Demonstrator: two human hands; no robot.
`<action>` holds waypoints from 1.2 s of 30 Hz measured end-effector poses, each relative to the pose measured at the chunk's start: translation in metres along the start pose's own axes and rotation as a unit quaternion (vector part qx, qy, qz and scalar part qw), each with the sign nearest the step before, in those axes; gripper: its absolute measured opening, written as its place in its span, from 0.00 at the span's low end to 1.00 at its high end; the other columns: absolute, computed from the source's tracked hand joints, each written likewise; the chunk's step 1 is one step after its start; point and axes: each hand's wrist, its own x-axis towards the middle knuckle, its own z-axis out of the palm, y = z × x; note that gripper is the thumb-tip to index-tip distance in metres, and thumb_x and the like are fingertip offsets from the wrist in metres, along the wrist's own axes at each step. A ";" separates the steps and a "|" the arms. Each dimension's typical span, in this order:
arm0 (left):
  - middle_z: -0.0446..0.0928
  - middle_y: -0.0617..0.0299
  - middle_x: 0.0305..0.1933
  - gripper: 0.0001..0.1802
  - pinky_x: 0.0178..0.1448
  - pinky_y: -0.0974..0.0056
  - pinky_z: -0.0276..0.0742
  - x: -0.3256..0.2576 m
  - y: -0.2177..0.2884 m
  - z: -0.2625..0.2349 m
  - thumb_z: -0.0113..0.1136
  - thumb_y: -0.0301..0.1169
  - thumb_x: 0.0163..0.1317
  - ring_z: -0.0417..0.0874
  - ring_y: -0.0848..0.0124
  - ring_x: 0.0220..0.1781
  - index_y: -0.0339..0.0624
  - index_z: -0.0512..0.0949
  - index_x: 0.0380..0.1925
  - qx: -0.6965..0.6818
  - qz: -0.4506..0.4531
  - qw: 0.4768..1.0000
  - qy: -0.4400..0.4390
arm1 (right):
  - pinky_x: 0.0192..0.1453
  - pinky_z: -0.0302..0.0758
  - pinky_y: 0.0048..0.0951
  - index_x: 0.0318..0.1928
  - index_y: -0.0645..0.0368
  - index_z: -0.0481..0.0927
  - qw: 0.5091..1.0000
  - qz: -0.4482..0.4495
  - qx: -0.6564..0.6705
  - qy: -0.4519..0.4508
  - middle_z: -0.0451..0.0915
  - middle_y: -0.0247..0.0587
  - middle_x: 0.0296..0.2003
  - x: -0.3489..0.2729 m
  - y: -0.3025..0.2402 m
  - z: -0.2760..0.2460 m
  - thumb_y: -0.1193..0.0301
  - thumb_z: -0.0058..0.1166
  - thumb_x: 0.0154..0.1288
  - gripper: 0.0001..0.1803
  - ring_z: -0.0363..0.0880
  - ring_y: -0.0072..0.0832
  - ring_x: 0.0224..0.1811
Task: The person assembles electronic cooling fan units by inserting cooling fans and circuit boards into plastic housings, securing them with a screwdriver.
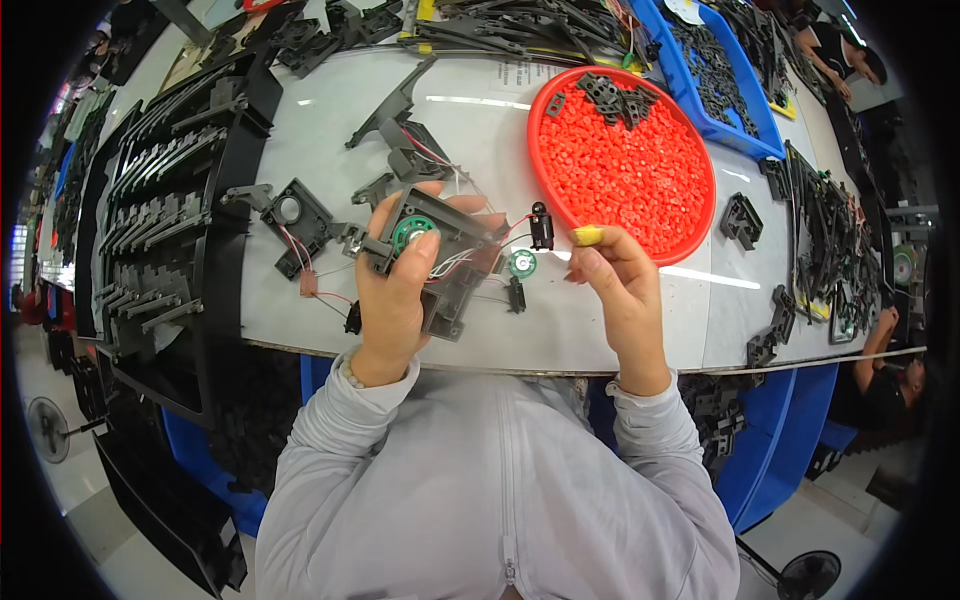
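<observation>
My left hand (395, 290) grips a black plastic housing (440, 260) above the white table, my thumb pressing on a small round speaker with a green centre (412, 232) set in it. Thin red and white wires run from the housing to a second green-centred speaker (521, 263) and to a small black part (541, 226) hanging by it. My right hand (620, 285) is raised beside them, fingers curled, with a small yellow piece (587, 236) pinched at the fingertips.
A round red tray (690, 215) full of small red pieces, with black parts on top, lies just beyond my right hand. Another wired black housing (297, 222) lies left. A black rack of strips (165, 220) stands far left; blue bins (720, 80) behind. Another person's arm (880, 340) shows at right.
</observation>
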 end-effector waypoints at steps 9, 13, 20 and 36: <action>0.71 0.40 0.52 0.22 0.50 0.53 0.80 -0.004 -0.005 0.006 0.45 0.27 0.60 0.77 0.51 0.52 0.33 0.60 0.55 0.024 0.024 0.999 -0.014 | 0.31 0.67 0.20 0.34 0.60 0.74 0.983 0.136 0.099 -0.078 0.71 0.28 0.23 0.018 -0.002 0.002 0.70 0.52 0.64 0.06 0.67 0.15 0.25; 0.71 0.41 0.52 0.22 0.51 0.55 0.80 -0.003 -0.006 0.005 0.45 0.27 0.60 0.77 0.52 0.53 0.33 0.60 0.54 0.060 0.057 0.997 0.005 | 0.29 0.65 0.17 0.31 0.60 0.76 0.970 0.175 0.108 -0.127 0.73 0.28 0.22 0.001 -0.016 0.010 0.70 0.57 0.61 0.07 0.68 0.14 0.23; 0.72 0.42 0.51 0.21 0.52 0.56 0.79 -0.006 -0.011 0.011 0.45 0.26 0.60 0.78 0.53 0.52 0.32 0.60 0.54 0.048 0.072 0.996 0.014 | 0.32 0.65 0.17 0.29 0.61 0.78 0.951 0.231 0.084 -0.188 0.74 0.28 0.23 -0.007 -0.010 0.034 0.65 0.61 0.58 0.11 0.70 0.14 0.27; 0.74 0.47 0.49 0.20 0.50 0.64 0.77 -0.012 -0.027 0.012 0.47 0.22 0.62 0.78 0.66 0.46 0.33 0.61 0.55 0.113 0.135 0.984 0.006 | 0.29 0.59 0.17 0.28 0.58 0.75 0.959 0.189 0.135 -0.163 0.70 0.25 0.22 -0.008 0.014 0.040 0.63 0.59 0.60 0.12 0.63 0.13 0.24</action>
